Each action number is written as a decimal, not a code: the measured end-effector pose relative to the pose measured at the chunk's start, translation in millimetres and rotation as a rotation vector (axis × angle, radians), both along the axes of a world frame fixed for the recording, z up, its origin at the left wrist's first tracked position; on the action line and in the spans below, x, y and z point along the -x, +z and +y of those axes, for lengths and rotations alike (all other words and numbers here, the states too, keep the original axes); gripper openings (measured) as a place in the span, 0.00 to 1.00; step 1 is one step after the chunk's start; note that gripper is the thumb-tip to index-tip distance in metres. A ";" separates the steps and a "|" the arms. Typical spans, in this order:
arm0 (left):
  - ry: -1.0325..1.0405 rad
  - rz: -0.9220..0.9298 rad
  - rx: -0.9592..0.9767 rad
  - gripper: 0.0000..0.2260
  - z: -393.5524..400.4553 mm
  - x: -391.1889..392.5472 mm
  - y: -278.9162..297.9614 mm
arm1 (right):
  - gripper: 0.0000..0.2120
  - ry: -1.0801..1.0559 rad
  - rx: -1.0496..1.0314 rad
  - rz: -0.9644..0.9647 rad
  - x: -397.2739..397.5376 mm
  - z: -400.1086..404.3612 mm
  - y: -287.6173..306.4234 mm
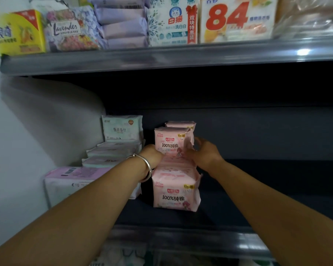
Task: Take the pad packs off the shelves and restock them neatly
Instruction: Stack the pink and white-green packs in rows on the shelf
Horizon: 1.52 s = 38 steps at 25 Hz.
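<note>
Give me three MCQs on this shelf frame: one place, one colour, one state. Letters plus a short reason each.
1. Where do the pink plastic pad packs stand?
A. on the top shelf
B. on the dark middle shelf
C. on the floor

2. What colour is the cardboard box at the far left of the top shelf?
A. yellow
B. black
C. blue

3. What is the right hand doing?
A. hanging idle
B. gripping a top-shelf box
C. holding the right side of an upright pink pack

Answers:
1 B, the pink row sits below the grey shelf edge.
2 A, its faces are bright yellow.
3 C, its fingers curl round that pack's edge, while the left hand is at the pack's other side.
</note>
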<state>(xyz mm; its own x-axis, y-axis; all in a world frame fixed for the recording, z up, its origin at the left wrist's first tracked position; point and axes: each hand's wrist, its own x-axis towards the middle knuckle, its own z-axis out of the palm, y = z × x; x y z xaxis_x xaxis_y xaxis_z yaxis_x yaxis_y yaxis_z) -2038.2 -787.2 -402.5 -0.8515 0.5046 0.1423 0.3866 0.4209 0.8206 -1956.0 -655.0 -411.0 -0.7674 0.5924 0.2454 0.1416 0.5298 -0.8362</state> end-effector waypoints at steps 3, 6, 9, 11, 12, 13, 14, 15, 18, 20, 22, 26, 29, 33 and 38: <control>0.000 0.062 0.003 0.08 -14.6 -18.3 0.6 | 0.23 -0.002 -0.152 0.006 -26.7 -18.6 -1.2; 0.061 0.079 -0.007 0.10 -35.7 -39.0 -10.2 | 0.24 0.051 -0.189 0.024 -54.6 -44.5 -11.4; 0.149 0.097 0.044 0.18 -59.8 -61.2 -25.3 | 0.24 0.082 -0.296 0.040 -78.6 -71.1 -25.1; 0.183 0.103 0.059 0.18 -77.8 -77.8 -32.9 | 0.24 0.098 -0.338 0.048 -87.6 -88.5 -34.6; 0.191 0.099 0.058 0.17 -87.7 -87.1 -36.7 | 0.24 0.116 -0.342 0.048 -92.1 -97.9 -39.1; 0.194 0.099 0.054 0.16 -96.2 -93.5 -41.1 | 0.24 0.132 -0.331 0.044 -96.3 -106.4 -43.7; 0.195 0.096 0.062 0.15 -104.5 -100.6 -45.4 | 0.24 0.143 -0.314 0.047 -100.5 -114.1 -48.7; 0.189 0.099 0.077 0.15 -111.4 -106.0 -50.9 | 0.24 0.152 -0.296 0.050 -105.9 -120.8 -53.8; 0.154 0.075 0.109 0.16 -123.6 -124.6 -72.2 | 0.24 0.173 -0.290 0.033 -127.5 -132.0 -72.7; 0.121 0.048 0.154 0.15 -124.0 -145.1 -93.6 | 0.24 0.173 -0.319 -0.011 -146.7 -132.8 -90.8; 0.083 0.025 0.200 0.16 -120.2 -168.7 -120.4 | 0.25 0.166 -0.322 -0.058 -170.9 -129.2 -114.8; 0.019 -0.012 0.265 0.18 -106.7 -219.1 -173.9 | 0.25 0.190 -0.322 -0.197 -222.6 -106.5 -170.1; -0.056 0.043 0.404 0.18 -96.3 -256.2 -209.4 | 0.26 0.212 -0.449 -0.380 -259.7 -86.2 -207.6; -0.174 0.088 0.640 0.23 -79.9 -299.2 -246.6 | 0.26 0.240 -0.532 -0.596 -311.9 -64.8 -255.4; -0.331 0.177 0.810 0.25 -63.3 -319.3 -274.6 | 0.28 0.267 -0.613 -0.765 -348.1 -38.8 -286.3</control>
